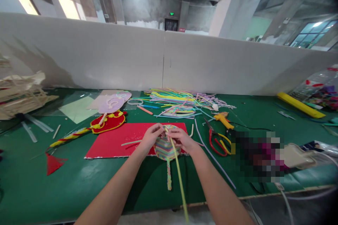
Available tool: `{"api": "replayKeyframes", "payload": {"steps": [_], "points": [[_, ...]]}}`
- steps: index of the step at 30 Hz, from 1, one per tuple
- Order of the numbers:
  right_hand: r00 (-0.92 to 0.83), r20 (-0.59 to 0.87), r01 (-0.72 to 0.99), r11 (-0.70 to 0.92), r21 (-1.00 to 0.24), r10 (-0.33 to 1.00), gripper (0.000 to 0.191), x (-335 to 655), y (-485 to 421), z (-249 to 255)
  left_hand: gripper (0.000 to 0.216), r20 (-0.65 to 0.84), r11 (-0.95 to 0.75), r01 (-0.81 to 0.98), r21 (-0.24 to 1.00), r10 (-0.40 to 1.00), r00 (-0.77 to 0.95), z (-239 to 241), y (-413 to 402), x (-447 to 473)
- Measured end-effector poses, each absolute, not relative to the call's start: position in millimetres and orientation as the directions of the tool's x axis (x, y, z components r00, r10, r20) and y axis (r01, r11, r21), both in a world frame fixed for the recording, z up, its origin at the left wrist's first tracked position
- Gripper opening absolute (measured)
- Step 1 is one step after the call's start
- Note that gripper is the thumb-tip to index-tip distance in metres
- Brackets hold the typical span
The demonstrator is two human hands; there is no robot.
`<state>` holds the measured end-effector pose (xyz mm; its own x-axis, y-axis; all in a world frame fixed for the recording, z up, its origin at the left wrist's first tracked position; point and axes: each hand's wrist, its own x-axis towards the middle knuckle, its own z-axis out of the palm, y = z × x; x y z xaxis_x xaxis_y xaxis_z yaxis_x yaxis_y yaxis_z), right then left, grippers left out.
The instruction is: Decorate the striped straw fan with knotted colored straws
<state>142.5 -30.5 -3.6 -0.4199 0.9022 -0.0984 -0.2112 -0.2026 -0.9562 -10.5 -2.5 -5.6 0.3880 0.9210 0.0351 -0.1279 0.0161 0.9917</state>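
Both my hands are together above the front of a red sheet (pixel 116 140) on the green table. My left hand (pixel 151 136) is closed on the upper left rim of a small round fan woven from multicoloured pipe cleaners (pixel 164 149). My right hand (pixel 181 137) pinches its upper right rim and a long yellow-green pipe cleaner (pixel 179 179) that trails down toward me. The fan's twisted handle (pixel 169 179) hangs below it.
A pile of coloured pipe cleaners (pixel 182 102) lies behind the sheet. Red-handled scissors (pixel 215 142) and a yellow glue gun (pixel 224 119) lie to the right. A red and yellow fan with a tassel (pixel 105 123) lies at left. A white partition (pixel 163 59) closes the table's back.
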Motion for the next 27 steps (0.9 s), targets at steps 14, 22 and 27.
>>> {"api": "replayKeyframes", "payload": {"steps": [14, 22, 27], "points": [[-0.707, 0.01, -0.432, -0.421, -0.797, 0.707, 0.031, 158.3, -23.7, -11.1, 0.021, 0.013, -0.028, 0.011, 1.0, 0.727, 0.687, 3.5, -5.6, -20.3], [-0.438, -0.092, -0.291, -0.237, -0.927, 0.895, 0.024, 145.9, -30.9, -0.6, 0.023, 0.119, -0.093, -0.081, 0.992, 0.891, 0.438, -4.6, -0.3, -15.3], [-0.316, -0.06, -0.221, -0.135, -0.966, 0.947, 0.027, 127.0, -29.8, -10.2, 0.023, 0.142, -0.126, -0.096, 0.987, 0.972, 0.188, -7.5, -4.2, -9.2]]}}
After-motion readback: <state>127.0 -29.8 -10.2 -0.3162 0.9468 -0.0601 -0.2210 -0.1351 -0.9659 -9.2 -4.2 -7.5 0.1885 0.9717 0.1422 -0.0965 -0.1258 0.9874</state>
